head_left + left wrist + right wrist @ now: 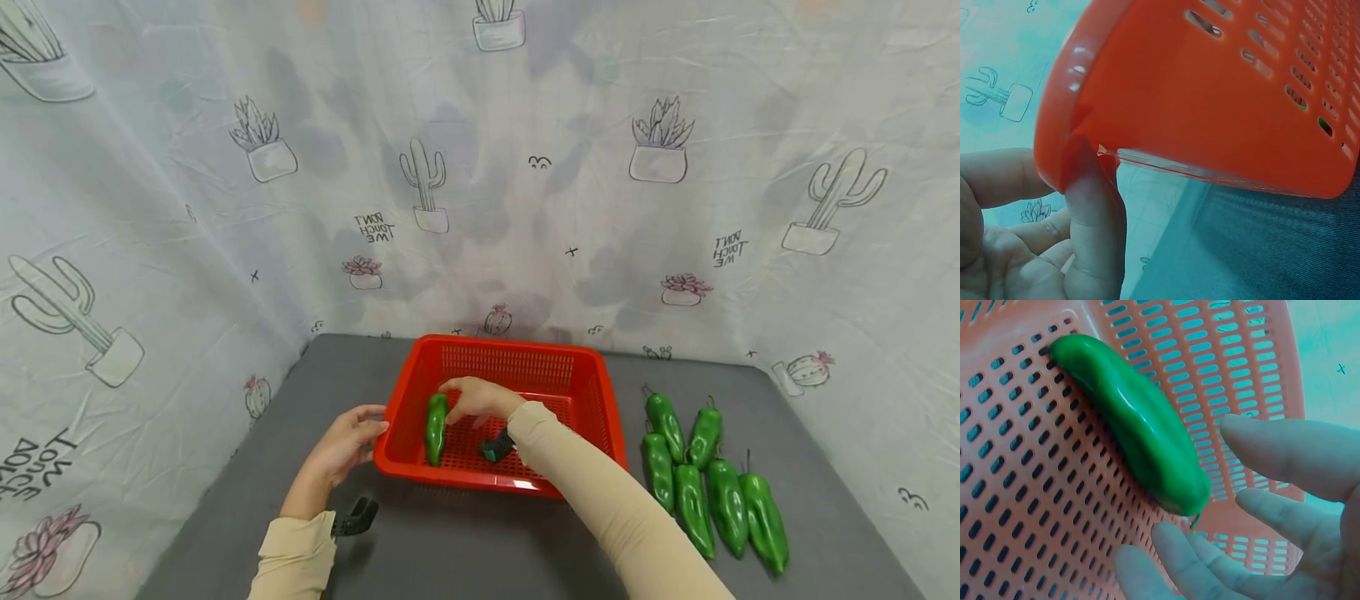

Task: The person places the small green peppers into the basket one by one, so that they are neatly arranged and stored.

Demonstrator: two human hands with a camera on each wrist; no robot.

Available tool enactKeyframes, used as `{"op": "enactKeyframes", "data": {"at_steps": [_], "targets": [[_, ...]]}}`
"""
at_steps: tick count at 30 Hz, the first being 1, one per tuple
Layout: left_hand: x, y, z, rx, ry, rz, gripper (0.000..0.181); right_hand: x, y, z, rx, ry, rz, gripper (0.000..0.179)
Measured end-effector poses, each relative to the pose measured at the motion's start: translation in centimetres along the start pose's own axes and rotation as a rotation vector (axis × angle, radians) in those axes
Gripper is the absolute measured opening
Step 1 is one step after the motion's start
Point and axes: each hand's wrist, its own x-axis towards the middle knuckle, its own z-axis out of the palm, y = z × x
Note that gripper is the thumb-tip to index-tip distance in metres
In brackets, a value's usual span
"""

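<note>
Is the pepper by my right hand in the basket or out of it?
In: the head view shows the green pepper lying inside the red basket, within its rim, beside the right hand.

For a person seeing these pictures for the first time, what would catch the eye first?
Probably the bright red basket on the grey table, its left rim held by the left hand. Inside the basket, the right hand is beside a green pepper. More green peppers lie grouped to the basket's right.

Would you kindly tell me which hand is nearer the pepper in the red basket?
The right hand, close beside the pepper, apparently not touching; the left hand is farther off, gripping the basket's rim.
</note>
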Motion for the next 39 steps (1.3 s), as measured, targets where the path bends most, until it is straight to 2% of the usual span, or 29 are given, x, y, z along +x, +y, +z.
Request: {"op": "enactKeyframes", "data": {"at_steps": [4, 10, 13, 17, 22, 26, 31, 36, 39], "targets": [[0.1, 0.0, -0.1, -0.006, 0.002, 0.0, 0.048, 0.0, 0.2, -0.7, 0.036, 0.001, -0.003, 0.062], [-0.2, -0.3, -0.2, -0.013, 0.001, -0.002, 0.049, -0.7, 1.0, -2.1, 0.147, 0.007, -0.032, 0.061], [-0.4, -0.4, -0.2, -0.018, 0.007, -0.005, 0.048, -1.4, 1.6, -3.0, 0.187, 0.015, -0.059, 0.059], [-0.6, -0.7, -0.2, -0.029, 0.004, -0.005, 0.049, -3.1, 2.3, -4.3, 0.17, 0.047, -0.097, 0.055], [-0.7, -0.8, -0.1, -0.041, 0.003, -0.005, 0.049, -6.5, 2.9, -6.3, 0.134, 0.098, -0.175, 0.054], [-0.6, -0.8, -0.2, -0.045, 0.006, -0.002, 0.05, -9.4, 3.4, -8.2, 0.164, 0.142, -0.234, 0.057], [-0.4, -0.7, -0.4, -0.047, 0.012, 0.004, 0.05, -13.2, 4.3, -10.0, 0.152, 0.244, -0.272, 0.059], [0.0, -0.6, -0.3, -0.035, 0.005, 0.015, 0.05, -18.1, 6.9, -11.2, 0.147, 0.394, -0.26, 0.057], [-0.1, -0.5, -0.3, -0.031, -0.001, 0.01, 0.049, -21.4, 8.9, -11.5, 0.115, 0.491, -0.212, 0.055]]}}
